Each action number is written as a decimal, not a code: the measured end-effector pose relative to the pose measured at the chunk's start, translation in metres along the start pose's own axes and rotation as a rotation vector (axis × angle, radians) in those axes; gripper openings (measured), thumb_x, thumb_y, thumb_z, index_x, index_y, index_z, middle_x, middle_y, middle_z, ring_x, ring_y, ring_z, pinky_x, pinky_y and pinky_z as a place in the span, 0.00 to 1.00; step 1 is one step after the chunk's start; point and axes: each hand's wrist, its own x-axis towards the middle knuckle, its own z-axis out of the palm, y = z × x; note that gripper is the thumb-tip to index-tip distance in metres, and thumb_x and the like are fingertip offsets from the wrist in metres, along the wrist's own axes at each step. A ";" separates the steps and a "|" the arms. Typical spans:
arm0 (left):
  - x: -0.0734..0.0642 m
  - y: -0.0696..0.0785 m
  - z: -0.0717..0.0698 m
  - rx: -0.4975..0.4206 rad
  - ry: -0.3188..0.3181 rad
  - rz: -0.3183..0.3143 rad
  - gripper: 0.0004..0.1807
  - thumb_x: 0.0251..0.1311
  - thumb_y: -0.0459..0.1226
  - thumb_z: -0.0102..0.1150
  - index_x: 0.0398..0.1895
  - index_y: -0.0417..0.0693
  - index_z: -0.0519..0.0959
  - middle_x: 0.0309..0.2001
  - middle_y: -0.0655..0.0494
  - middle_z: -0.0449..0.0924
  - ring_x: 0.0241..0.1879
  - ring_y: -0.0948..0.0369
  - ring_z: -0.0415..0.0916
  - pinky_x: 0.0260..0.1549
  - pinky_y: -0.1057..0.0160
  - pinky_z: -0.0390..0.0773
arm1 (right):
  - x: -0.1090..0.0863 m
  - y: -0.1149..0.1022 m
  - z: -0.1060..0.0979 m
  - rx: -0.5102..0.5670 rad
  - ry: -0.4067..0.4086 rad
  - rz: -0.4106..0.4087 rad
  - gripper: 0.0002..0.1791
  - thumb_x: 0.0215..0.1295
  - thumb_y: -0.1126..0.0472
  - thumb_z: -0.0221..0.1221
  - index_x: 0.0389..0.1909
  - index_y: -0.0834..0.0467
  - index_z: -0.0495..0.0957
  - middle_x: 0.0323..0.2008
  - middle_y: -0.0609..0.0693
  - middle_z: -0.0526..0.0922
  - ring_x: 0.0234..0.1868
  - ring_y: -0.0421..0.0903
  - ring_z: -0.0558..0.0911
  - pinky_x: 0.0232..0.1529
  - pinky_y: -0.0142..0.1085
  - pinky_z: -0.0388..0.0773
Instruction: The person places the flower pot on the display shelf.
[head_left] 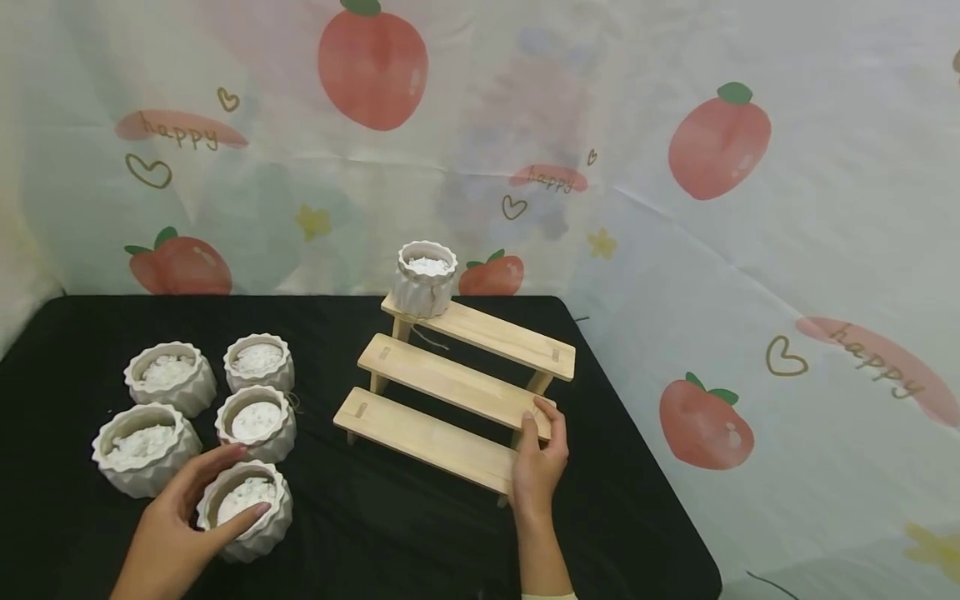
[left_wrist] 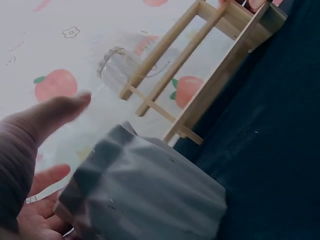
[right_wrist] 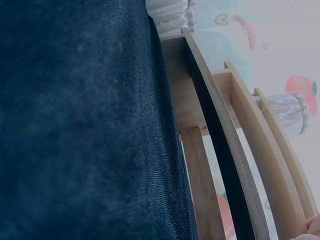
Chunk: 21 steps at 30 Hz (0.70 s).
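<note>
My left hand (head_left: 183, 512) reaches over a white fluted pot (head_left: 243, 500) at the near end of a group, thumb and fingers spread across its rim. The left wrist view shows the thumb (left_wrist: 55, 115) straight and raised off the same pot (left_wrist: 150, 190), with the other fingers beyond its side. My right hand (head_left: 542, 458) grips the right end of the middle step of a three-tier wooden stand (head_left: 450, 383). Another white pot (head_left: 424, 283) with white filling sits at the left end of the top step.
Several more white pots, including one at the far left (head_left: 171, 379), stand close together beside my left hand. A black cloth (head_left: 360, 533) covers the table. Behind and to the right hangs a fruit-printed curtain (head_left: 847, 208).
</note>
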 end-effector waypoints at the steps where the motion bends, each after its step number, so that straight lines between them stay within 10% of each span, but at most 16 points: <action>1: -0.001 -0.002 0.001 -0.012 -0.002 0.011 0.44 0.48 0.29 0.82 0.70 0.41 0.71 0.61 0.55 0.78 0.60 0.76 0.69 0.54 0.81 0.64 | 0.000 0.000 0.000 -0.002 0.001 -0.001 0.15 0.76 0.67 0.56 0.60 0.58 0.79 0.70 0.57 0.70 0.70 0.49 0.68 0.64 0.44 0.65; 11: -0.017 -0.024 0.006 0.190 -0.006 -0.114 0.58 0.38 0.43 0.89 0.76 0.52 0.65 0.64 0.53 0.72 0.52 0.81 0.61 0.44 0.80 0.59 | 0.001 0.000 0.001 0.007 -0.001 -0.003 0.15 0.77 0.67 0.56 0.60 0.59 0.79 0.69 0.59 0.70 0.69 0.51 0.69 0.64 0.43 0.65; 21: -0.022 -0.041 0.015 0.208 0.015 -0.095 0.62 0.31 0.41 0.91 0.73 0.41 0.64 0.61 0.41 0.74 0.51 0.82 0.59 0.44 0.76 0.59 | 0.001 -0.001 0.000 -0.006 0.011 -0.006 0.15 0.76 0.67 0.56 0.60 0.60 0.79 0.69 0.58 0.71 0.68 0.52 0.69 0.59 0.41 0.68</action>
